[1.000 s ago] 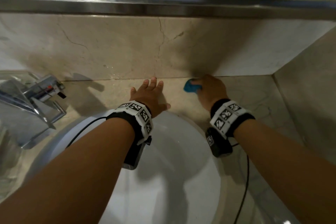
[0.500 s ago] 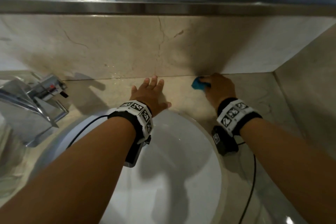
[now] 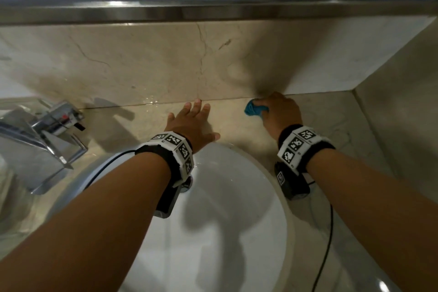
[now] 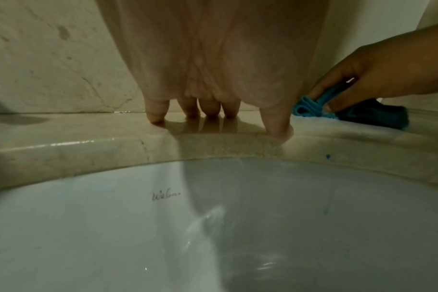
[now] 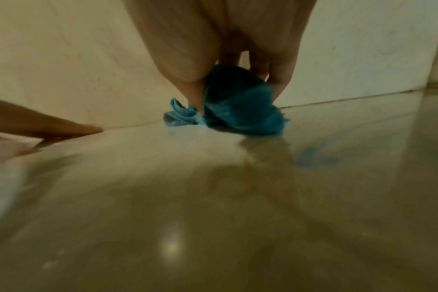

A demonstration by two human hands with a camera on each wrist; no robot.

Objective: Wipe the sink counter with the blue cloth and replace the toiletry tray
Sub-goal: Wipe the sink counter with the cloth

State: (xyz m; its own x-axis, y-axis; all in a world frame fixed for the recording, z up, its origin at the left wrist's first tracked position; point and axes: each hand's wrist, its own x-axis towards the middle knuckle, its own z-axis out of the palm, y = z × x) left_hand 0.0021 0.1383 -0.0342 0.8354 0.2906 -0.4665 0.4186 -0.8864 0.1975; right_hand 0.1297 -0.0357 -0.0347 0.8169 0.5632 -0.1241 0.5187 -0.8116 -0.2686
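Head view: right hand [image 3: 280, 112] pinches bunched blue cloth [image 3: 254, 108] on beige marble desk [image 3: 331, 116], far strip against the backsplash. Left hand [image 3: 192, 123] spread flat, bracing. Advice: press cloth flatter, sweep rightward into corner. Toiletry tray unseen.

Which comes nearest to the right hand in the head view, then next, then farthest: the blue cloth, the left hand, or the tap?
1. Blue cloth: bunched in the right hand's grip, by the back wall.
2. Left hand: flat on the counter, behind the basin.
3. Tap: far left of the basin.
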